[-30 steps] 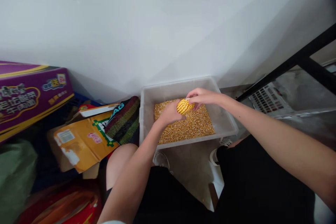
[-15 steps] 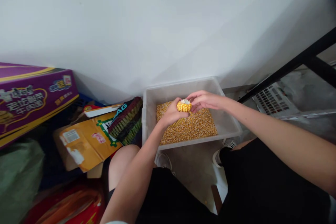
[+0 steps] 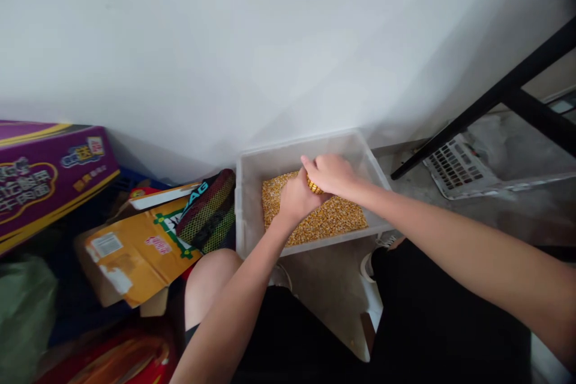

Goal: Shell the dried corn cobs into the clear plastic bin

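Grey floor [image 3: 321, 291] shows at the near side of the translucent plastic storage tub [image 3: 249, 213]. Above its loose corn kernels [image 3: 333, 221], your left hand [image 3: 297, 197] is wrapped round the corn cob [image 3: 314, 187] from the near left, and your right hand [image 3: 335, 173] is clamped over its right side. You leave just a yellow strip visible between both grips. Beyond stands the white wall [image 3: 270, 42].

Head-worn view, facing forward and down, near the plastic bin [image 3: 249, 204]

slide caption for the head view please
Left grip and right grip around a corn cob, over loose kernels in a plastic bin.
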A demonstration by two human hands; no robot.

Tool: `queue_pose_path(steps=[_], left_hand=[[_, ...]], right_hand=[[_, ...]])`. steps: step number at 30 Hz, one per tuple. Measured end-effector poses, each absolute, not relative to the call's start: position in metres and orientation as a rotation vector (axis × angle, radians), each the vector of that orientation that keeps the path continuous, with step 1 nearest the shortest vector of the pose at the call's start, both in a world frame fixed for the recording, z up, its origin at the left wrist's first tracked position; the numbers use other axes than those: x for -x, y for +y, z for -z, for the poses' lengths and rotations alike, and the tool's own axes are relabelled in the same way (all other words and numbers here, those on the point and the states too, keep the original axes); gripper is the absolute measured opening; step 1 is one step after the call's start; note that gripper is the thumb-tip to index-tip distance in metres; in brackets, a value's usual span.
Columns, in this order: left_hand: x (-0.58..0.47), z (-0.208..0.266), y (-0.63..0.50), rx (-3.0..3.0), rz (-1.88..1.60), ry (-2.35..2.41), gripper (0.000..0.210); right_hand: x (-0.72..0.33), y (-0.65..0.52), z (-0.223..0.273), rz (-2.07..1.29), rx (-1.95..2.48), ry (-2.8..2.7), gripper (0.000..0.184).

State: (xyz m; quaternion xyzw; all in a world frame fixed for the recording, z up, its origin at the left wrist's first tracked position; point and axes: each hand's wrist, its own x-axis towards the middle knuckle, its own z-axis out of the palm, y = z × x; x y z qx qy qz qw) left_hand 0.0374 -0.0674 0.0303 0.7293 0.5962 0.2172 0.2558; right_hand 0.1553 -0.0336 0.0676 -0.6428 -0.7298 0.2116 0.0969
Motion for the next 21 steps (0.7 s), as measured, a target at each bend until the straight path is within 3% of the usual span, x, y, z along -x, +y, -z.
queue_pose_path(steps=[4,6,9,13,17,21], left_hand=[[-0.028,-0.031,-0.058,-2.019,-0.464,1.5,0.044],[-0.017,-0.034,-0.053,-2.083,-0.377,1.472,0.039],[-0.006,-0.035,-0.051,-2.208,-0.281,1.482,0.049],[-0.005,-0.033,-0.057,-2.244,-0.282,1.4,0.061],[-0.009,-0.03,-0.057,-1.953,-0.436,1.238,0.046],[-0.013,-0.027,-0.051,-1.577,-0.686,1.233,0.041]], right_hand=[[-0.157,-0.028,-0.07,-0.714,1.795,-2.311,0.061],[-0.165,-0.025,-0.072,-1.009,1.668,-2.405,0.047],[-0.179,-0.024,-0.068,-1.467,1.486,-2.447,0.025],[-0.187,-0.023,-0.059,-1.669,1.521,-2.417,0.034],[-0.189,-0.021,-0.064,-2.158,1.453,-2.015,0.037],[-0.177,-0.023,-0.067,-1.876,1.528,-1.551,0.041]])
